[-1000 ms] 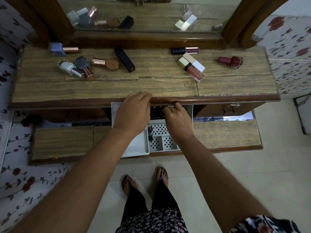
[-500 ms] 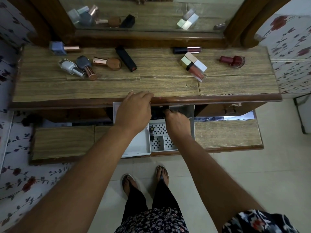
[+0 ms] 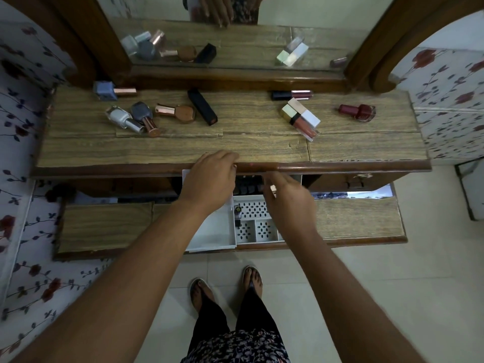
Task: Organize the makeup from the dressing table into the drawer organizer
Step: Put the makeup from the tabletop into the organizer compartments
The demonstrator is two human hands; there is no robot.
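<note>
Nine makeup pieces lie on the dressing table (image 3: 183,150): four nail polish bottles at the left, blue (image 3: 104,90), white (image 3: 119,118), grey (image 3: 142,114) and brown (image 3: 183,113); a black lipstick (image 3: 202,107) beside them; a dark-capped lip gloss (image 3: 292,95) near the mirror (image 3: 248,48); two square-capped glosses (image 3: 301,119) touching side by side; and one red polish bottle (image 3: 357,112) at the right. The left hand (image 3: 209,180) rests with curled fingers on the table's front edge, holding nothing. The right hand (image 3: 288,199) hovers over the white drawer organizer (image 3: 252,221), fingers blurred; whether it holds anything cannot be told. One small dark item (image 3: 237,213) sits in the organizer.
</note>
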